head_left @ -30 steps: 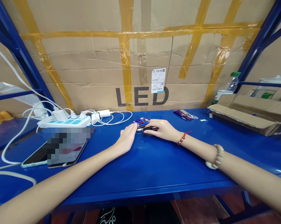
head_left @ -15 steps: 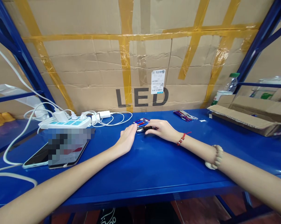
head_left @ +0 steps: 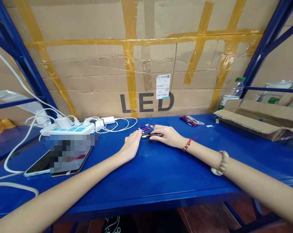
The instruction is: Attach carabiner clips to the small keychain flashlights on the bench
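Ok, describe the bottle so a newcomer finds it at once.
Find the big taped cardboard sheet marked LED. By its lower right, behind the open cardboard box, stands a clear bottle. Its green cap sets it apart from the pale-topped container further right.

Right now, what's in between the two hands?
A small bunch of pens, some blue, lies between the left hand and the right hand, seen in the head view.

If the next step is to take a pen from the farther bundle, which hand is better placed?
Right, probably. The right hand is nearer the farther bundle; the left hand is across the nearer pens. But the right hand seems to grip a black pen, which it may need to release first.
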Tool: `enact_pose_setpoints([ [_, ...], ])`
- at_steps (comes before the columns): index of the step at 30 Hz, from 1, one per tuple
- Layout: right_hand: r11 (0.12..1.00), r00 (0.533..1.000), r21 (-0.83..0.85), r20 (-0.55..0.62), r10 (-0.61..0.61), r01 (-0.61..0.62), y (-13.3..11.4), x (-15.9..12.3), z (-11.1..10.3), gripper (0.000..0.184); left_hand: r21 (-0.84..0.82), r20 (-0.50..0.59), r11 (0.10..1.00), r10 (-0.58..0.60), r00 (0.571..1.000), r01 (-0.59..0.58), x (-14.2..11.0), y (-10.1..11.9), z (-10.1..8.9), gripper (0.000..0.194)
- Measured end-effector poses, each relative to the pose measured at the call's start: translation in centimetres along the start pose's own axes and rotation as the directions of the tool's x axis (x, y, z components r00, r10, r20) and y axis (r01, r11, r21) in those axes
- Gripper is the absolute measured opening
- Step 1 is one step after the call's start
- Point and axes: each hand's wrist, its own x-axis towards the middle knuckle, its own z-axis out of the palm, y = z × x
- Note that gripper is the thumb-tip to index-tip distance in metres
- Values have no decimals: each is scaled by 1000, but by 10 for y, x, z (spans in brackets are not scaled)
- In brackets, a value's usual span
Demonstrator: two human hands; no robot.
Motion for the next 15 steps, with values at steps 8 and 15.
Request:
enact_pose_setpoints([
  [8, 1000, 999, -26, 44, 3, -2, 6, 0, 4, 36, -25, 9, 1000, -8, 1000, 8, 2, -2, 0, 59],
  [15, 994, 1000, -104, 12, 24, -23, 7, 1, 2, 26, -56, -16, 998, 19, 1000, -20, 4, -9, 3, 59],
])
